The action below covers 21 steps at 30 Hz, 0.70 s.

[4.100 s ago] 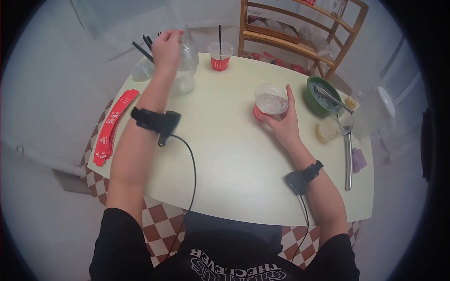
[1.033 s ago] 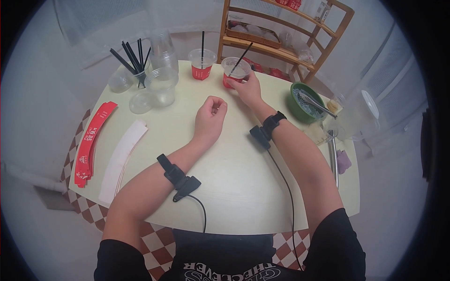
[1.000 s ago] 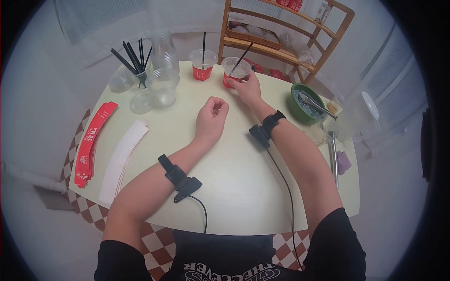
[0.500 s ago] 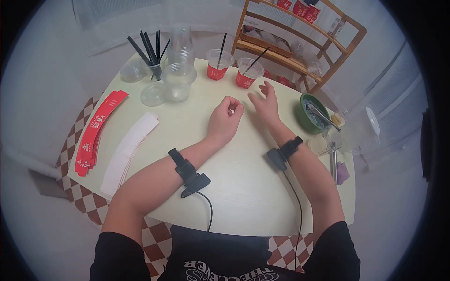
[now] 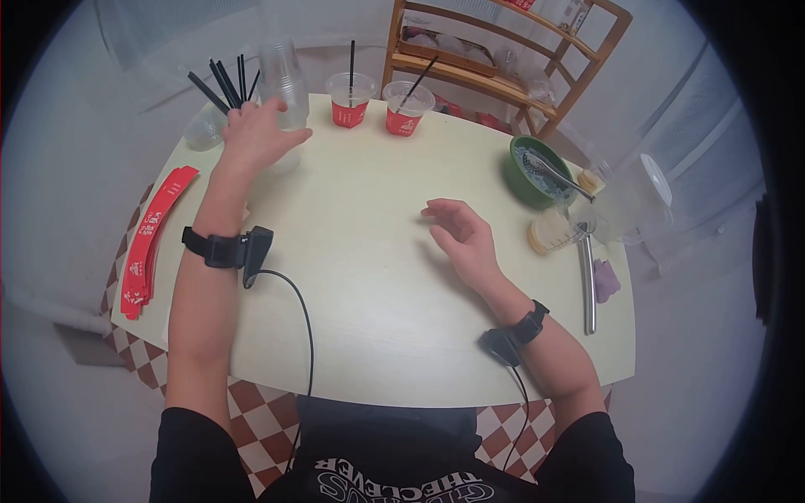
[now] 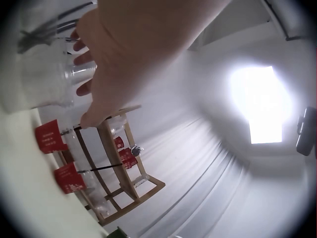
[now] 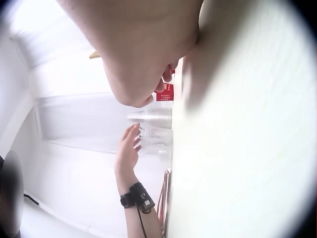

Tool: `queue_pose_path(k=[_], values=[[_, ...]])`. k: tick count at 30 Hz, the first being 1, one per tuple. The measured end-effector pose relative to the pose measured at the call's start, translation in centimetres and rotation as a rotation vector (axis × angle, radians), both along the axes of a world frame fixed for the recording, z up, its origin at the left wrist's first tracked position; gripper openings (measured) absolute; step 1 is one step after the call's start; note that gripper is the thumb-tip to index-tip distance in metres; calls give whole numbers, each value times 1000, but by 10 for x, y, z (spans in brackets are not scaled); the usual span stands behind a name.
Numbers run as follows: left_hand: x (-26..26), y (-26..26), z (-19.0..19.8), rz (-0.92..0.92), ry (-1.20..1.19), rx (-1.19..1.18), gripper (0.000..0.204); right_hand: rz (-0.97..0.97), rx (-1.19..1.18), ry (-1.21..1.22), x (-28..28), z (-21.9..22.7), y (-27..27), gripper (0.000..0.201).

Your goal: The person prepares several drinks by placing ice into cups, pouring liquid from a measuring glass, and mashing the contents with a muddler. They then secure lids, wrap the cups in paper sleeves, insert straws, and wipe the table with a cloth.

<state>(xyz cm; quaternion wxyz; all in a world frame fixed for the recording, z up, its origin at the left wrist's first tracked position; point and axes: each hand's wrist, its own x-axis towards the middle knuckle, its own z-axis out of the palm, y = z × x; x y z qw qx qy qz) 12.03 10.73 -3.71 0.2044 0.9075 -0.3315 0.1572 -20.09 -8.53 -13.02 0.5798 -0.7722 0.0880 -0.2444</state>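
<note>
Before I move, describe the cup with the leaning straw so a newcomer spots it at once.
At the far edge of the pale table, before the wooden shelf, stand two clear red-banded cups. Take the right-hand cup, nearer the green bowl. Its black straw leans right, while the straw in the left-hand cup stands nearly upright.

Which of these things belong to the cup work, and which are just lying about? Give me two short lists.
Likely in the job:
clear cup stack, beside the left hand
black straws
two red-sleeved cups, straws in
red paper sleeves
perhaps the green bowl and slotted ladle

Seemingly just lying about:
wooden rack
purple cloth
</note>
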Motion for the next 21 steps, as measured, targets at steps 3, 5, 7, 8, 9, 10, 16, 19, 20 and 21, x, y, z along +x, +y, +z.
queue_pose_path(k=[3,5,7,8,9,10,16,19,20,21], values=[[8,5,8,-1,223,25,76,-3,53,25,-2,2,0,39],[7,8,12,-34,292,5,79,-3,58,39,-3,2,0,38],[3,9,15,-52,296,-11,83,27,81,25,-2,-1,-1,38],[2,10,17,-58,295,-11,83,20,80,24,-3,-1,-1,38],[1,10,19,-65,291,-33,84,19,86,19,-3,-1,-1,37],[0,11,21,-72,287,-55,84,18,92,14,-3,-1,-1,36],[-16,17,45,-140,31,-283,79,-18,39,-125,-3,1,1,34],[-60,9,63,-233,26,-420,77,-87,-67,-225,-7,18,4,30],[-75,4,63,-315,50,-502,77,-104,-65,-218,-11,26,3,30],[-88,-3,57,-324,60,-502,77,-137,-201,-261,-16,38,0,28]])
